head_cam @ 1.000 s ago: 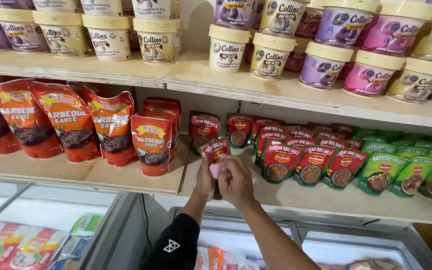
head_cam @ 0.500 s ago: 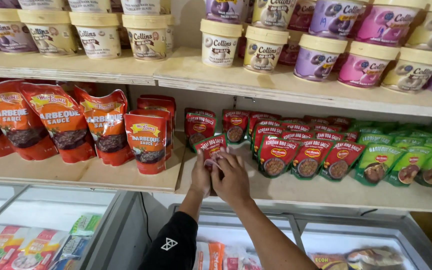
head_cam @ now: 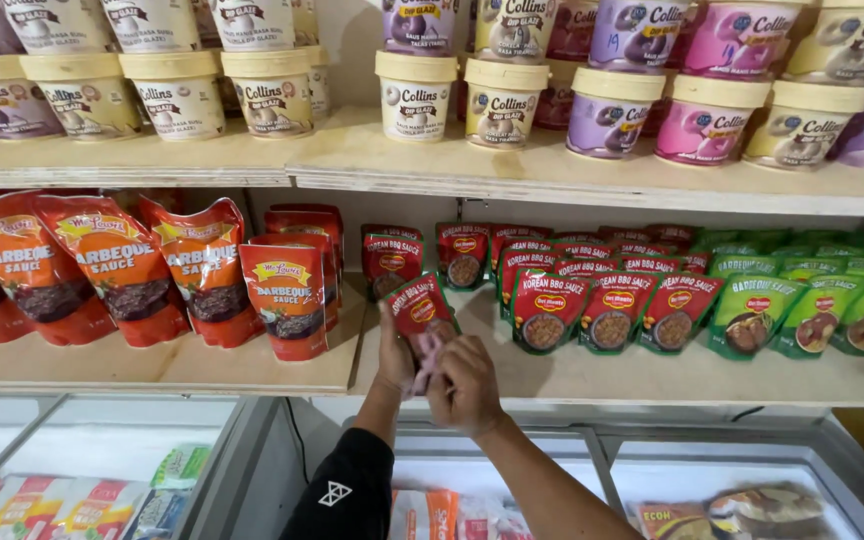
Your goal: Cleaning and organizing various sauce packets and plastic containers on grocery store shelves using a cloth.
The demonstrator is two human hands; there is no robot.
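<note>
Nearest the camera, below the lower shelf [head_cam: 252, 372], glass-topped freezers [head_cam: 652, 470] hold coloured packs; a black sleeve [head_cam: 347, 495] rises from there toward the shelf's front edge. At that edge both hands meet on one small red sauce pouch [head_cam: 417, 310]: the left hand [head_cam: 392, 350] grips it from the left side and behind, the right hand [head_cam: 464, 380] closes over its lower part with fingers curled, so both are clamped on the pouch, which stands tilted just above the shelf board. On the shelf to the left of the pouch stand large red barbecue sauce pouches [head_cam: 282, 300], upright in a row; to its right, rows of small red pouches [head_cam: 602, 300], then green pouches [head_cam: 812, 310] farther right; directly behind it, more small red pouches [head_cam: 392, 255] against the back wall. Above, the upper shelf [head_cam: 402, 160] carries cream-lidded tubs [head_cam: 417, 95], white, purple and pink.
</note>
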